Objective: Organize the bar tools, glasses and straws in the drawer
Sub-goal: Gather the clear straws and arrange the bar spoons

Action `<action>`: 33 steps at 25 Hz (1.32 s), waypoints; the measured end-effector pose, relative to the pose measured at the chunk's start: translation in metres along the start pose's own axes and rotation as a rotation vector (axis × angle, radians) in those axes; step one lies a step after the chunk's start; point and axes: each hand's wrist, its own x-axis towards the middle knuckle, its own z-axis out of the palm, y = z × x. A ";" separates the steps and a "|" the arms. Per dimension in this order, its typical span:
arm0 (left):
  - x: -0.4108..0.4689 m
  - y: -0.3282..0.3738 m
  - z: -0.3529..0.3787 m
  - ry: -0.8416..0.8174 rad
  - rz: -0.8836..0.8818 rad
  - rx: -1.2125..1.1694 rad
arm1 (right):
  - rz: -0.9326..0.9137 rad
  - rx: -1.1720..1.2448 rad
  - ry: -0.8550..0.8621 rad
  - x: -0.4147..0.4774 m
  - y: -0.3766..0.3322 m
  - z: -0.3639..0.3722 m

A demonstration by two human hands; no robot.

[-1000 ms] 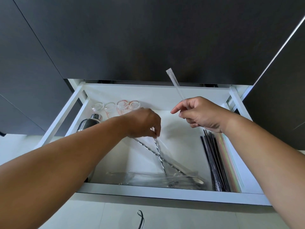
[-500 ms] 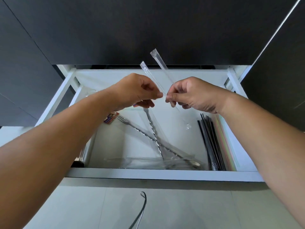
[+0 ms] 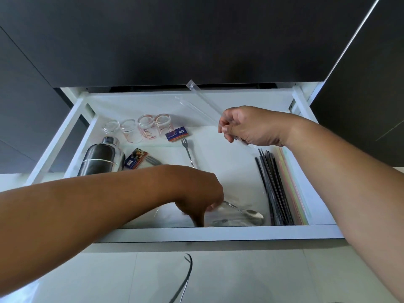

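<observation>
- Currently open: drawer [image 3: 218, 234], white, pulled out beneath dark cabinets.
- Left hand [image 3: 196, 193], reaching down into the drawer's front. Its fingers are among clear wrappers [image 3: 231, 221] beside a spoon [image 3: 251, 213]; I cannot tell whether they pinch anything.
- Right hand [image 3: 247, 127], raised over the right side, fingers curled round clear wrapped straws [image 3: 203, 101] whose free ends point up and back-left.
- Pile of black straws [image 3: 273, 186] along the right wall, long axis front to back, just below and right of the right hand. Probably where the held straws go; the right hand is nearer.
- Steel shaker [image 3: 100, 157], on its side at left.
- Four glasses [image 3: 140, 127], in a row behind it.
</observation>
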 end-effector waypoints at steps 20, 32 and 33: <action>-0.074 -0.129 -0.031 0.596 -0.062 -1.485 | 0.133 0.856 -0.127 0.003 -0.004 -0.013; -0.071 -0.127 -0.031 0.619 -0.098 -1.571 | 0.080 0.811 -0.240 -0.002 -0.013 0.011; -0.069 -0.124 -0.031 0.605 -0.090 -1.577 | 0.093 0.802 -0.219 0.000 -0.016 0.018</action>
